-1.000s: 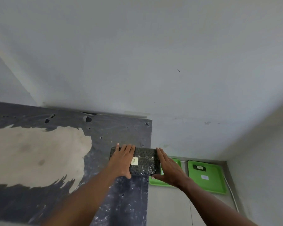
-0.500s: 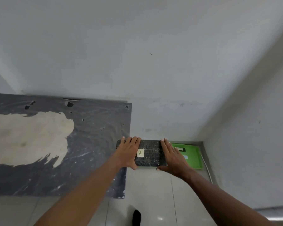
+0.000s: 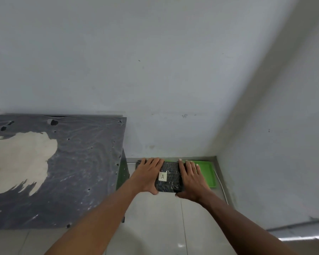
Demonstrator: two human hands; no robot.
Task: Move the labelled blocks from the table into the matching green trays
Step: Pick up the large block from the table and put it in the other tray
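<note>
A black plastic-wrapped block (image 3: 168, 174) with a small pale label reading "A" is held between both hands, off the table and above the floor near the wall. My left hand (image 3: 147, 174) grips its left end and my right hand (image 3: 191, 178) grips its right end. A green tray (image 3: 207, 173) lies on the floor in the corner, just right of and behind the block, partly hidden by my right hand. A strip of green, another tray (image 3: 121, 176), shows under the table's right edge.
The table (image 3: 72, 172), covered in torn dark plastic with a bare pale patch, fills the left. Grey walls meet in a corner at the right. A thin white cable (image 3: 222, 188) runs along the floor by the right wall. Tiled floor lies below.
Both hands have carried the "A" block rightward off the table and lower toward the floor, over the green trays by the corner. The view has swung right and down.
</note>
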